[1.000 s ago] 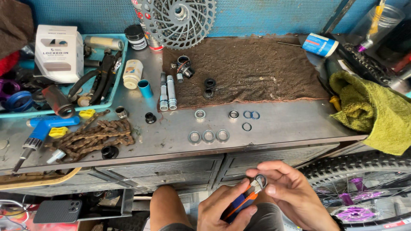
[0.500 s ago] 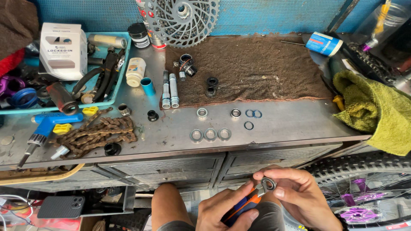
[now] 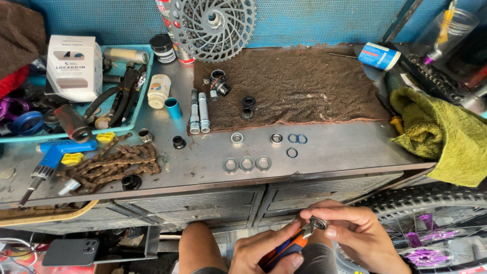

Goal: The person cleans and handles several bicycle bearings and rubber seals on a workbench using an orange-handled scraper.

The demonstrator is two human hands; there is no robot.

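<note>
My left hand (image 3: 266,251) grips an orange and blue handled tool (image 3: 289,246) low in the view, below the bench edge. Its metal tip meets a small round bearing (image 3: 318,223) that my right hand (image 3: 355,233) pinches between thumb and fingers. On the metal bench above lie three bearings in a row (image 3: 247,164), two more rings (image 3: 256,138) and thin seal rings (image 3: 297,138). Two silver axle tubes (image 3: 198,111) lie at the edge of a brown cloth mat (image 3: 299,83).
A rusty chain (image 3: 109,162) and a blue-handled tool (image 3: 50,157) lie at left, by a teal tray (image 3: 136,109) of tools. A cassette sprocket (image 3: 213,25) leans at the back. A green rag (image 3: 446,134) hangs at right above a bike wheel (image 3: 431,213). A phone (image 3: 71,252) lies below.
The view has shifted slightly. My hands have stayed together low in front, with the bearing turned a little against the tool's tip.
</note>
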